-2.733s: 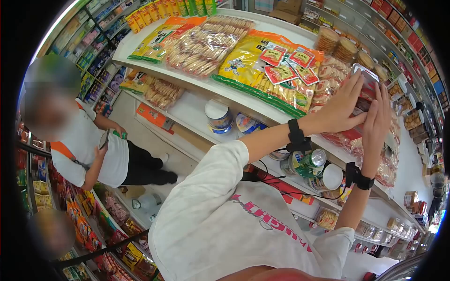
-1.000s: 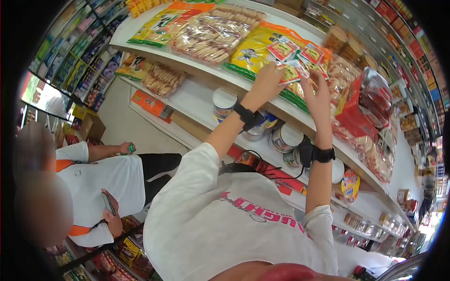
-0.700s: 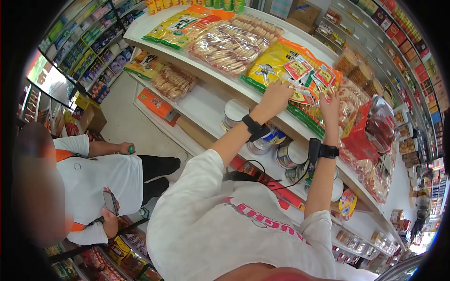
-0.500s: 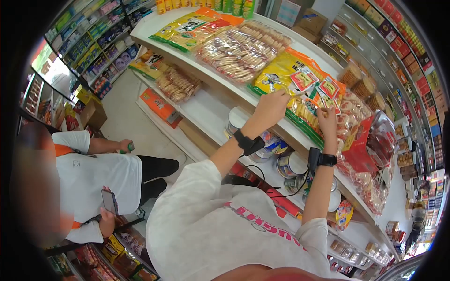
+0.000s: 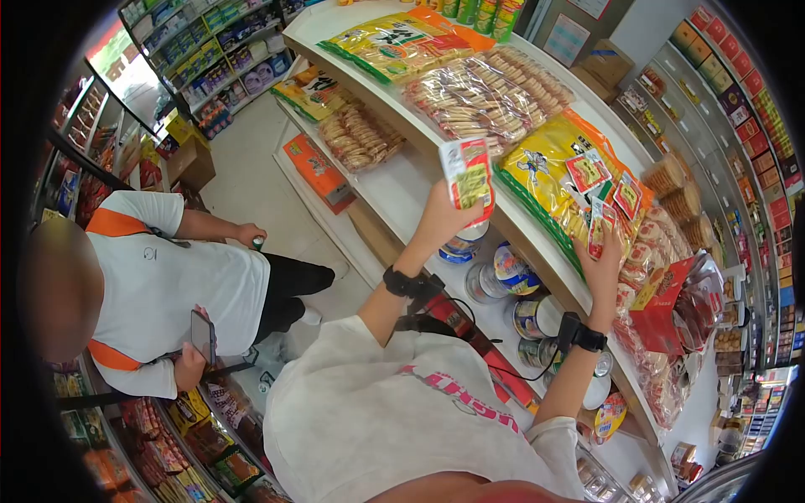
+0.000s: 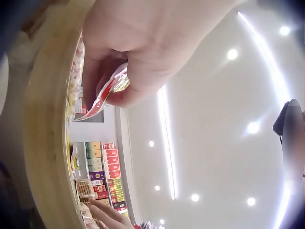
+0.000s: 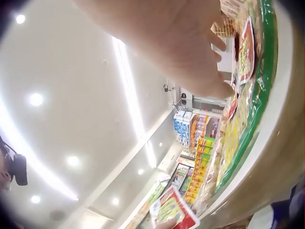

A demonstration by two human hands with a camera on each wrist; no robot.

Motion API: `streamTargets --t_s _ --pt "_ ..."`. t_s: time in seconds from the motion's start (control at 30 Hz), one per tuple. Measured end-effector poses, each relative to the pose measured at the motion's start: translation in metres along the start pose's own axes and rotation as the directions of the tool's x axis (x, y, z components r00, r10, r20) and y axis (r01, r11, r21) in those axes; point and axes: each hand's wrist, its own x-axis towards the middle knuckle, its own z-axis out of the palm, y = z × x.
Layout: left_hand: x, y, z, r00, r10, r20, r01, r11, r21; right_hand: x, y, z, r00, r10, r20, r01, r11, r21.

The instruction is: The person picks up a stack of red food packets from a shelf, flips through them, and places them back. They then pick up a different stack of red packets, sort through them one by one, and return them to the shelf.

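Note:
My left hand (image 5: 444, 220) pinches a small red-and-white snack packet (image 5: 468, 173) with a clear window, raised in front of the shelf edge. In the left wrist view the packet (image 6: 102, 101) sits between thumb and fingers, seen nearly edge-on. My right hand (image 5: 599, 267) is over the large yellow snack bag (image 5: 545, 159), its fingertips right at another small packet (image 5: 598, 228). Two similar packets, a nearer one (image 5: 587, 171) and a farther one (image 5: 627, 195), lie on the same bag. In the right wrist view the fingers of this hand (image 7: 190, 52) are loosely bent.
A clear pack of biscuits (image 5: 486, 96) lies left of the yellow bag. To the right stands a red box (image 5: 662, 306) of dark packs. Cans (image 5: 537, 318) fill the lower shelf (image 5: 402, 189). A person (image 5: 176, 277) holding a phone (image 5: 202, 337) stands at the left.
Both hands have left the red box and come to the packets on the yellow bag. My left hand has lifted one packet up and leftward; my right hand stays near the bag.

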Motion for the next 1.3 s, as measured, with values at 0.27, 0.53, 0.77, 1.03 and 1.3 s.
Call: streamTargets --t_s 0.27,0.53,0.77,1.03,1.3 --pt "-0.017 -0.016 -0.020 0.983 -0.072 0.172 0.121 0.948 -0.293 0.000 -0.028 -0.011 0.992 0.086 0.096 -0.083 0.996 -0.040" --pt "-0.030 -0.018 -0.015 0.904 -0.315 0.289 0.416 0.802 -0.428 -0.007 -0.007 -0.002 0.980 0.045 -0.193 -0.035 0.998 0.057" --pt "-0.027 0.014 -0.009 0.908 -0.188 0.374 0.392 0.697 -0.601 -0.020 -0.061 -0.054 0.891 0.354 -0.283 -0.286 0.924 0.254" --pt "-0.038 0.015 0.009 0.816 -0.116 0.566 0.567 0.346 -0.747 -0.047 -0.088 -0.059 0.951 0.308 -0.024 -0.153 0.536 0.830" --pt "-0.053 0.032 0.033 0.785 -0.330 0.524 0.607 0.242 -0.756 -0.072 -0.086 -0.079 0.957 0.246 0.153 -0.226 0.302 0.926"
